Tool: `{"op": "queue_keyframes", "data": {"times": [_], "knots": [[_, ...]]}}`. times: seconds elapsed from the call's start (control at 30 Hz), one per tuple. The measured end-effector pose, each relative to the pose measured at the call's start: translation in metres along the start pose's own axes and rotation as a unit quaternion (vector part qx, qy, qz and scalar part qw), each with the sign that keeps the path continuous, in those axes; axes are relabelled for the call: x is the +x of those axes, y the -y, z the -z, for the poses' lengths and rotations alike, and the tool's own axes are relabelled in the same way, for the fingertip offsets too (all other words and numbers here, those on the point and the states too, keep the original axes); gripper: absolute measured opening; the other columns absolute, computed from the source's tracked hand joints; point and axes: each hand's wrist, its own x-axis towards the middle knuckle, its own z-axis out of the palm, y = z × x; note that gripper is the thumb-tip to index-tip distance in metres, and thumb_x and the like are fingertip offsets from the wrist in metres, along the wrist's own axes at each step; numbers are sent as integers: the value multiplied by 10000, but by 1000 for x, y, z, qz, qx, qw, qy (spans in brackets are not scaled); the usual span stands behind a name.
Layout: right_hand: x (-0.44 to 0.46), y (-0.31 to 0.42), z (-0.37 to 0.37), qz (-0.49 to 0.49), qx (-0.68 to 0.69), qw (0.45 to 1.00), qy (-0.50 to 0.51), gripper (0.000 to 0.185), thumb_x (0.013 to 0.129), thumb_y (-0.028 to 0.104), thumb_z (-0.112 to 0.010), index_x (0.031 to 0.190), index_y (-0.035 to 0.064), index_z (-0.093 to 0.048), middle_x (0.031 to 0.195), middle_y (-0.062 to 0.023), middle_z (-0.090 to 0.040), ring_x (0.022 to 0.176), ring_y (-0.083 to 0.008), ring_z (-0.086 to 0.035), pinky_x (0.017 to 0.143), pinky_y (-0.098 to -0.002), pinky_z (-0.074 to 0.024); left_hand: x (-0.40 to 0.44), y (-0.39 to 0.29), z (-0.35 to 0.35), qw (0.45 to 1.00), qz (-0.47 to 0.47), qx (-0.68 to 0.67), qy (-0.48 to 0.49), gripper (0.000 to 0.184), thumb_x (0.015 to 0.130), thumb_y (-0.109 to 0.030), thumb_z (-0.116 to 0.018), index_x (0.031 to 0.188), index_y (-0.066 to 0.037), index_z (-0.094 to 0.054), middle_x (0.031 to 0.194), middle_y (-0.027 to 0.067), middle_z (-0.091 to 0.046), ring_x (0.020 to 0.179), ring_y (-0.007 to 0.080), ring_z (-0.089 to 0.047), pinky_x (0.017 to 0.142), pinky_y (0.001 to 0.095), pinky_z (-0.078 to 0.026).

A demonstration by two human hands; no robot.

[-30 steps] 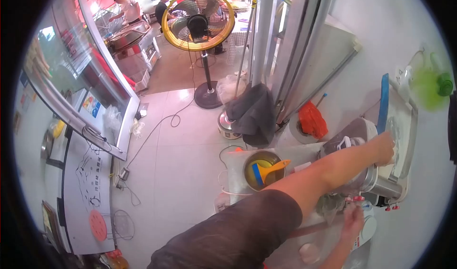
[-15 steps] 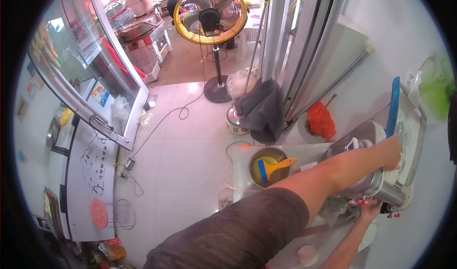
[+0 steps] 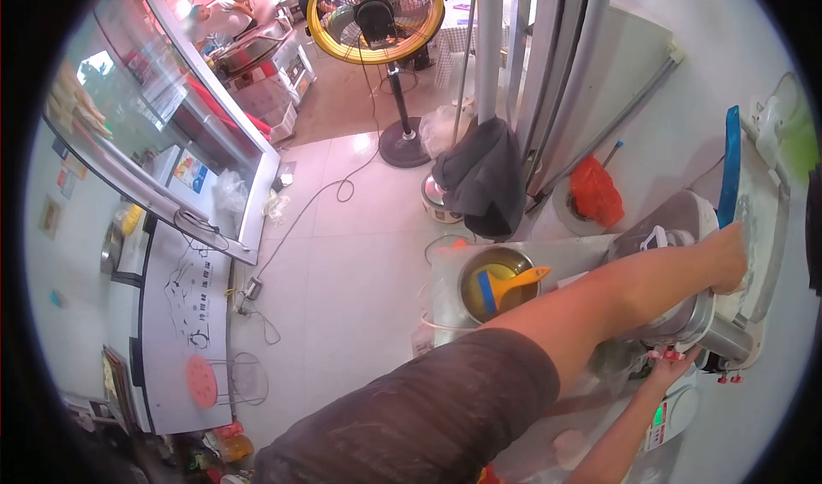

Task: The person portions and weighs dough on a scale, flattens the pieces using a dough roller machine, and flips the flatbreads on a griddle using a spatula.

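My left hand [image 3: 728,257] reaches over a grey metal machine [image 3: 664,223] with a roller, at the white-dusted tray [image 3: 765,236] on its far side. Its fingers point down and are mostly hidden. Below, my right hand [image 3: 670,369] is under the machine's front end, close to the red knobs [image 3: 664,353], with fingers stretched out and nothing visible in them. A blue strip [image 3: 730,166] stands upright along the tray. Beneath my right forearm is a digital scale [image 3: 656,433] with a lit green display. A pale round piece [image 3: 569,446] lies near that forearm.
Left of the machine, a metal pot [image 3: 479,270] of yellowish liquid holds an orange-handled brush [image 3: 518,280]. Behind it are a dark cloth [image 3: 484,176], a red plastic bag [image 3: 595,193] and a yellow-rimmed fan [image 3: 377,17]. Cables cross the floor. People are outside the glass door [image 3: 201,116].
My view has shifted, so the room sits further right in the picture. The scale's green display has come into view. Both hands stay at the machine.
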Motion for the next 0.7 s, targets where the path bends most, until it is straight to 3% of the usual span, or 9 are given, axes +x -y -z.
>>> {"op": "queue_keyframes", "data": {"times": [0.07,0.17,0.23,0.3,0.37,0.43,0.5,0.6,0.7], "knots": [[28,-16,20,-2,14,999,-36,575,861,71,-491,1395,182,-312,1152,-177,-530,663,-277,-570,307,-322,-306,0,0,-2,1000,-8,14,-10,310,837,-377,-508,741,-167,-715,762,22,-664,779,187,-584,849,381,-292],[34,-25,32,-10,9,1000,-23,541,873,94,-467,1390,176,-333,1156,-184,-529,692,-295,-579,297,-296,-315,0,0,-2,1000,-3,-1,-18,332,846,-396,-503,737,-164,-714,776,25,-668,795,186,-589,857,381,-290],[26,-18,28,-34,9,999,-40,512,885,127,-456,1384,174,-354,1157,-178,-530,726,-305,-579,313,-304,-329,6,-1,-4,999,5,1,37,289,835,-362,-517,834,-164,-727,883,28,-682,890,188,-599,937,402,-261],[-2,10,-8,-71,12,992,-104,491,894,156,-445,1379,173,-373,1173,-168,-529,793,-313,-581,348,-337,-348,6,-2,1,999,3,3,49,301,846,-367,-505,847,-164,-726,900,31,-686,899,190,-605,939,403,-260],[15,0,22,-116,72,991,-10,387,911,332,-455,1252,148,-472,1103,-125,-561,785,-255,-573,401,-356,-386,-3,0,10,1000,-8,6,17,360,878,-411,-467,777,-166,-711,825,32,-681,820,191,-608,863,385,-288],[43,-23,61,-121,111,986,28,382,920,398,-476,1188,129,-523,1072,-102,-578,799,-236,-566,441,-387,-409,-2,0,13,999,-16,14,45,359,888,-407,-455,799,-170,-709,831,31,-683,822,192,-612,868,387,-286],[61,-45,82,-85,128,988,10,357,921,353,-508,1188,116,-526,1079,-99,-578,833,-257,-560,468,-428,-416,-2,0,13,998,-20,13,50,357,895,-404,-447,813,-174,-708,834,30,-684,824,193,-616,873,388,-284],[49,-38,91,-140,196,963,125,335,915,282,-554,1187,89,-520,1094,-95,-583,891,-279,-549,554,-492,-439,-3,0,14,999,-19,1,36,361,901,-406,-440,822,-176,-707,840,30,-685,834,194,-617,881,388,-280],[51,-42,96,-129,175,973,82,305,920,225,-560,1188,85,-521,1087,-98,-592,890,-274,-560,610,-485,-456,-3,0,16,999,-21,-6,46,384,908,-424,-430,839,-172,-712,854,31,-686,869,194,-611,894,392,-276]]}}
